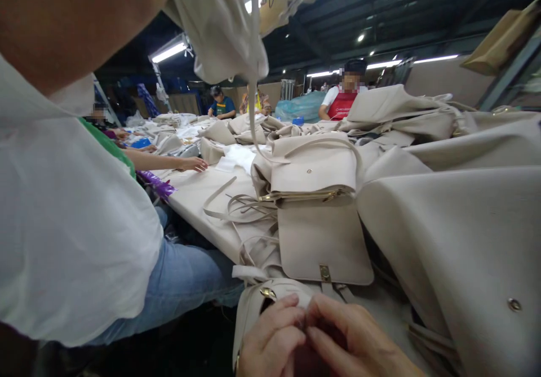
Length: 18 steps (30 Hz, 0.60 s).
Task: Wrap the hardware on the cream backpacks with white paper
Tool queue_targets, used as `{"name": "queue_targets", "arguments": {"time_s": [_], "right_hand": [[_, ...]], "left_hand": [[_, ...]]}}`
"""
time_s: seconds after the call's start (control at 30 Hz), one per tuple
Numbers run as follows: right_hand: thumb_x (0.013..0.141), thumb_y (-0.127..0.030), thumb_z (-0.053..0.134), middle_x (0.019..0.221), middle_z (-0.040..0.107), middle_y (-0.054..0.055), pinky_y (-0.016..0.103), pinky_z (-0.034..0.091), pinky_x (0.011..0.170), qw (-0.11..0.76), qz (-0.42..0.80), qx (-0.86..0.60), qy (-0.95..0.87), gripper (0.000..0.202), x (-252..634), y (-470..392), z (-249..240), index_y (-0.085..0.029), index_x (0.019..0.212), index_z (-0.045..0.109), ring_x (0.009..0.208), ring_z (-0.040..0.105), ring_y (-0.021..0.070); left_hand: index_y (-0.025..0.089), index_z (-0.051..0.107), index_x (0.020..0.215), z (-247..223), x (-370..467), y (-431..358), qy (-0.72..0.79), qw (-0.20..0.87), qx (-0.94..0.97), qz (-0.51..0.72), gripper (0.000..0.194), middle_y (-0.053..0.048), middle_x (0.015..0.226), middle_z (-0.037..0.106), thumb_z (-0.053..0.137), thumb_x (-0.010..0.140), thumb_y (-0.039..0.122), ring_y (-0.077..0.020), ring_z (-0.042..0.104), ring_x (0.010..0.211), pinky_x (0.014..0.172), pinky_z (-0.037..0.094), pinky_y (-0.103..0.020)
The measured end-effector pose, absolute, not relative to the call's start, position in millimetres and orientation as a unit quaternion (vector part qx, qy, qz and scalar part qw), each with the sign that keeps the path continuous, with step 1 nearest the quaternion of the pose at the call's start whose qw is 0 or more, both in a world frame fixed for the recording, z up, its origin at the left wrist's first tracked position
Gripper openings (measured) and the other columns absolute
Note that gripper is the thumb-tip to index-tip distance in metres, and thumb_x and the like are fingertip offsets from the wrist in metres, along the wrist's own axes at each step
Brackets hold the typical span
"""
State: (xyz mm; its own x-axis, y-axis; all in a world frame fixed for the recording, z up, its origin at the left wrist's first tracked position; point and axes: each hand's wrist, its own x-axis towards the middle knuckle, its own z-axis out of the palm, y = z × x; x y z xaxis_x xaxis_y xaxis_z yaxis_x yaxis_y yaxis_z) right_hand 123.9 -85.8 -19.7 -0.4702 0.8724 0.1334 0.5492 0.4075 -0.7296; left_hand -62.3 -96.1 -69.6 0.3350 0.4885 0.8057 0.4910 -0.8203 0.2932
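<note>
Left hand (273, 337) and right hand (359, 335) curl at near bag (252, 304), can't tell if gripping; big bag (456, 242) at right could slump onto them if nudged.

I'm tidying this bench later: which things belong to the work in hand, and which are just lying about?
In hand:
- left hand and right hand
- beige bag with gold clasp beneath them

Apparently lying about:
- beige bag beyond
- white sheet
- purple plastic
</note>
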Motion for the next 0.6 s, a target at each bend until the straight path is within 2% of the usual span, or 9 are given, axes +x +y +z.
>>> {"name": "queue_targets", "arguments": {"time_s": [0.07, 0.17, 0.3, 0.37, 0.43, 0.53, 0.6], "right_hand": [[0.095, -0.023, 0.045, 0.073, 0.067, -0.002, 0.018, 0.050, 0.061, 0.291, 0.307, -0.432, -0.797, 0.021, 125, -84, -17, -0.025, 0.086, 0.064, 0.063, 0.062, 0.0117], [0.093, -0.023, 0.052, 0.083, 0.066, 0.000, 0.019, 0.052, 0.067, 0.309, 0.292, -0.395, -0.814, 0.014, 122, -79, -18, -0.027, 0.095, 0.065, 0.072, 0.064, 0.0126], [0.096, -0.019, 0.047, 0.078, 0.062, -0.001, 0.017, 0.048, 0.061, 0.302, 0.238, -0.369, -0.846, 0.022, 115, -74, -28, -0.023, 0.079, 0.061, 0.068, 0.061, 0.0102], [0.095, -0.018, 0.046, 0.074, 0.062, -0.002, 0.017, 0.047, 0.057, 0.295, 0.166, -0.378, -0.861, 0.025, 117, -70, -35, -0.023, 0.074, 0.056, 0.062, 0.059, 0.0099], [0.094, -0.016, 0.044, 0.076, 0.066, 0.000, 0.020, 0.046, 0.053, 0.290, 0.080, -0.409, -0.861, 0.023, 123, -63, -38, -0.024, 0.077, 0.058, 0.060, 0.059, 0.0119], [0.089, -0.006, 0.036, 0.097, 0.071, 0.009, 0.027, 0.044, 0.055, 0.299, -0.012, -0.460, -0.836, 0.033, 129, -45, -30, -0.022, 0.094, 0.065, 0.071, 0.064, 0.0181], [0.088, -0.006, 0.038, 0.093, 0.073, 0.011, 0.031, 0.044, 0.061, 0.264, -0.042, -0.472, -0.840, 0.034, 126, -33, -19, -0.020, 0.097, 0.068, 0.072, 0.065, 0.0215]], "left_hand": [[0.014, 0.064, 0.094, -67, -61, -96, -0.297, 0.027, -0.827, -0.476, 0.010, -0.012, 0.098, 0.077, 0.054, 0.093, 0.013, -0.0231, 0.069, 0.109, 0.092, 0.058, -0.028], [0.013, 0.065, 0.095, -61, -58, -96, -0.295, 0.035, -0.823, -0.484, 0.013, -0.012, 0.097, 0.078, 0.053, 0.093, 0.014, -0.0218, 0.070, 0.106, 0.091, 0.058, -0.028], [0.015, 0.065, 0.085, -58, -57, -96, -0.302, 0.036, -0.826, -0.474, 0.021, -0.013, 0.097, 0.078, 0.046, 0.095, 0.013, -0.0210, 0.071, 0.105, 0.090, 0.059, -0.028], [0.015, 0.064, 0.081, -60, -59, -97, -0.305, 0.050, -0.832, -0.461, 0.024, -0.013, 0.097, 0.078, 0.046, 0.096, 0.016, -0.0219, 0.070, 0.106, 0.091, 0.058, -0.028], [0.015, 0.064, 0.079, -63, -61, -96, -0.305, 0.072, -0.831, -0.460, 0.027, -0.011, 0.092, 0.079, 0.045, 0.097, 0.017, -0.0206, 0.071, 0.104, 0.092, 0.057, -0.026], [0.015, 0.064, 0.076, -68, -61, -95, -0.286, 0.116, -0.832, -0.461, 0.031, -0.006, 0.088, 0.079, 0.044, 0.099, 0.015, -0.0173, 0.072, 0.101, 0.094, 0.054, -0.021], [0.014, 0.065, 0.075, -69, -59, -94, -0.269, 0.122, -0.839, -0.458, 0.034, -0.005, 0.086, 0.079, 0.042, 0.100, 0.016, -0.0160, 0.072, 0.101, 0.096, 0.052, -0.020]]}}
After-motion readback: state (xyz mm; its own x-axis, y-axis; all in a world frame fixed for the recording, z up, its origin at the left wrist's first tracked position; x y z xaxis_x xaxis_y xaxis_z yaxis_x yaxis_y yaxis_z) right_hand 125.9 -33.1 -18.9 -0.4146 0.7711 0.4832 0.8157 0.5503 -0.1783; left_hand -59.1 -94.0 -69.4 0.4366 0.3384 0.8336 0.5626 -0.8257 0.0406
